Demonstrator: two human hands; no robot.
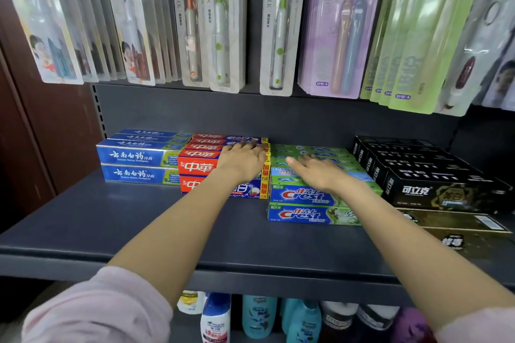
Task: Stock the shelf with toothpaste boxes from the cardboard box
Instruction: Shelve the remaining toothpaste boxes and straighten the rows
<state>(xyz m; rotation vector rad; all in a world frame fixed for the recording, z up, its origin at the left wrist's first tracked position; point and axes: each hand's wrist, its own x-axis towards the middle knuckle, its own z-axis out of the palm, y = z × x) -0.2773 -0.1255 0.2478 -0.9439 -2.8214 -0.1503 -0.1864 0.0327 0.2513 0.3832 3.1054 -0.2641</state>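
Note:
Stacked toothpaste boxes fill the back of a dark grey shelf. From left to right stand blue boxes, red boxes, green and blue Crest boxes and black boxes. My left hand lies flat on top of the red stack, fingers straight and pointing toward the back. My right hand rests flat on top of the Crest stack, fingers extended. Neither hand holds a box. The cardboard box is out of view.
Packaged toothbrushes hang in rows just above the shelf. More dark and gold boxes lie at the right front. Shampoo bottles stand on the shelf below. A brown panel borders the left side.

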